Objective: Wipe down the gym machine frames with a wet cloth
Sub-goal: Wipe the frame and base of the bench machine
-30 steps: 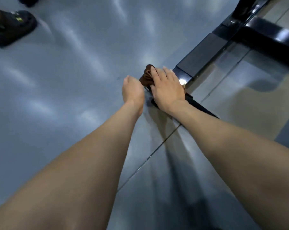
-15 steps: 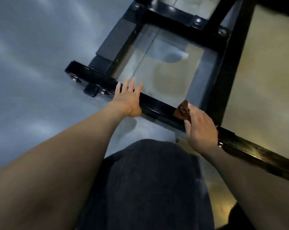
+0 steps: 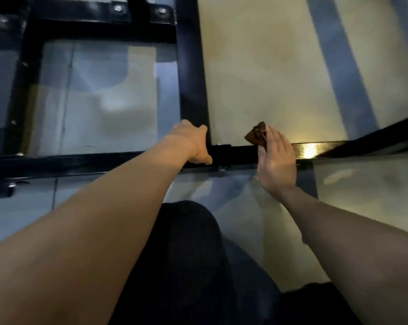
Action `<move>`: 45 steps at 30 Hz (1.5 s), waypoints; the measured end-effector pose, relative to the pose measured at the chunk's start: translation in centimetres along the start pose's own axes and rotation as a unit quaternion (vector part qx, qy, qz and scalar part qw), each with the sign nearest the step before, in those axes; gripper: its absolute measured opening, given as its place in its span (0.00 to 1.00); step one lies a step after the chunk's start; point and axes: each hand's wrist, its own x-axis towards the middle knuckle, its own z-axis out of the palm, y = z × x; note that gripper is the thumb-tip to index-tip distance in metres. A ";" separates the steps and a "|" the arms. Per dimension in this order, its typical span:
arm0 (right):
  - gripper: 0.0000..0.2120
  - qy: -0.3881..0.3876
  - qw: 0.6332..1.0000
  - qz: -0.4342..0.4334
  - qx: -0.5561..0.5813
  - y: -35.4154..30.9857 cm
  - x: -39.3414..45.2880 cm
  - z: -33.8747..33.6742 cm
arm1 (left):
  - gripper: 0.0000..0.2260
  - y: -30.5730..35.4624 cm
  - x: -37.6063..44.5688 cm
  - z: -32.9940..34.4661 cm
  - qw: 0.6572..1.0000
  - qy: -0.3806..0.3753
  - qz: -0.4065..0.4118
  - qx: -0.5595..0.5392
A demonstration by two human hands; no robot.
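Bolts point(image 3: 118, 7) stud black frame point(image 3: 235, 154); left hand point(image 3: 193, 141) grips it, flat right hand point(image 3: 276, 160) presses cloth point(image 3: 256, 135).

Open floor point(image 3: 280, 66) beyond black frame point(image 3: 235, 153)

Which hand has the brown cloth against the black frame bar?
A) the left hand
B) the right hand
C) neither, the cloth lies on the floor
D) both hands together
B: the right hand presses the brown cloth onto the black frame bar; the left hand only grips the frame.

Right hand point(image 3: 276, 160) presses brown cloth point(image 3: 256, 135) flat on black frame bar point(image 3: 235, 154); left hand point(image 3: 193, 143) grips bar.
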 end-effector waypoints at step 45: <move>0.17 -0.237 0.719 0.366 0.541 -10.8 14.7 -37.0 | 0.11 17.4 -18.4 -24.8 0.642 0.091 -0.089 -0.756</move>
